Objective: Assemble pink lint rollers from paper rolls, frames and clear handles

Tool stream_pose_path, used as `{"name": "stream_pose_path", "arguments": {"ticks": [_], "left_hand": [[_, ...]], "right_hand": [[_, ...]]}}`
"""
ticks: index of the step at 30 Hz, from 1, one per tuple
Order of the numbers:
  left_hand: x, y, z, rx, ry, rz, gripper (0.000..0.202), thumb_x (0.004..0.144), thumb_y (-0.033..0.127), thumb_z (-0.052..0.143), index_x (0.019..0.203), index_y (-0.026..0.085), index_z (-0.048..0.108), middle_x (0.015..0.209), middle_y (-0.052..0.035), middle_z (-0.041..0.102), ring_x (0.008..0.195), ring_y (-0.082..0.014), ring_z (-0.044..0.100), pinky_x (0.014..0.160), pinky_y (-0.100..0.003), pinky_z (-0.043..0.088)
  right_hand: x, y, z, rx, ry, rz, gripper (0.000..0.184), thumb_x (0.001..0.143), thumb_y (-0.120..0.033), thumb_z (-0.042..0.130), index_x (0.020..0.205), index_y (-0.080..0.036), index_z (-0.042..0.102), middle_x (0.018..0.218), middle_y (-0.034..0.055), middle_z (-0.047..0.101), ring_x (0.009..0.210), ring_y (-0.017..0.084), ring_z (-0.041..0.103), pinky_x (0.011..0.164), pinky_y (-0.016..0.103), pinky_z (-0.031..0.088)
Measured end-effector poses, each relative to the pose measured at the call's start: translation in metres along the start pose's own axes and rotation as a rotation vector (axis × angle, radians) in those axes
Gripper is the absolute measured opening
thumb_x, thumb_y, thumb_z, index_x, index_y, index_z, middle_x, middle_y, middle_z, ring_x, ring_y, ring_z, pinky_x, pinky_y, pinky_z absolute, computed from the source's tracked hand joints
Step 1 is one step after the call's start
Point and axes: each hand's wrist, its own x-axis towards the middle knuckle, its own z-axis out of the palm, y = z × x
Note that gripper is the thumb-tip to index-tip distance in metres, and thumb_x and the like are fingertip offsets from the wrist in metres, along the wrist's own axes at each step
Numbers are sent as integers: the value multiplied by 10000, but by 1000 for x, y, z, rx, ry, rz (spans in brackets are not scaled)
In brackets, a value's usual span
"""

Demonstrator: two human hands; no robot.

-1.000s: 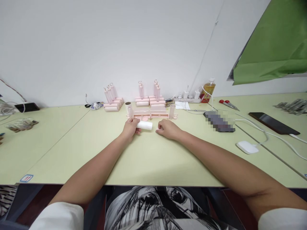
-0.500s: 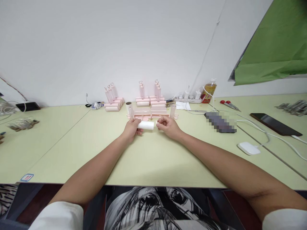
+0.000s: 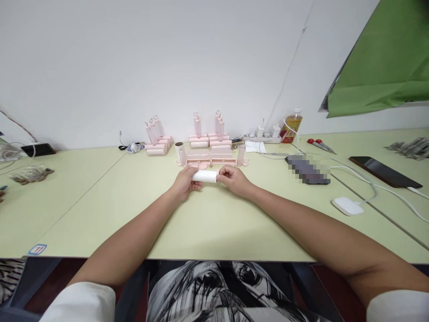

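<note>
My left hand (image 3: 185, 182) is wrapped round the left end of a white lint roll (image 3: 205, 176), which lies level above the table. At the roll's right end, my right hand (image 3: 234, 180) pinches a small pale pink end cap (image 3: 217, 172), mostly covered by the fingers and touching the roll. Just behind the hands lie open pink lint roller cases (image 3: 224, 162). Another roll (image 3: 180, 150) with a brown core stands upright there, beside a clear pink handle (image 3: 182, 156). A second such handle (image 3: 241, 156) stands to the right.
Pink lint rollers with upright handles stand along the wall in groups (image 3: 156, 150), (image 3: 220, 144). To the right are a power strip (image 3: 264, 139), a drink bottle (image 3: 292, 127), a blurred dark device (image 3: 306, 170), a phone (image 3: 384, 173) and a white charger (image 3: 347, 206) with cables.
My right hand has moved slightly left and brought the end cap against the roll's right end. The roll has shifted a little to the right in my left hand.
</note>
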Motion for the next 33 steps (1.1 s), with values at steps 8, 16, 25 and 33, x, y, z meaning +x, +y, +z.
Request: {"name": "stream_pose_path", "arguments": {"ticks": [8,16,25,33], "left_hand": [[1,1,0,-34,-11,-12,160,854,263,531,962,157,481,660,-11,567,448,-111,564,365,-204,480],[1,0,1,-73,-25,-27,157,871,261,520,980,153,484,674,-15,574,460,-110,572,370,-201,486],[-1,0,1,-51,-27,-23,155,876,266,528,965,146,491,679,-20,578,466,-112,580,386,-209,502],[-2,1,2,-66,-23,-30,155,880,263,523,975,145,494,676,-23,579,463,-113,579,384,-208,500]], "right_hand": [[1,3,-3,-117,58,-126,159,787,-305,599,688,-189,554,781,8,522,724,155,484,686,290,382],[0,-1,-3,-94,98,-204,173,804,-277,591,661,-188,552,782,17,611,728,155,524,687,283,392],[-4,-4,-1,-135,107,-16,213,799,-356,583,692,-172,577,651,-19,559,608,124,482,592,253,362],[-5,-2,0,-94,80,-30,180,812,-346,574,746,-179,574,685,-12,598,628,133,527,624,269,402]]}}
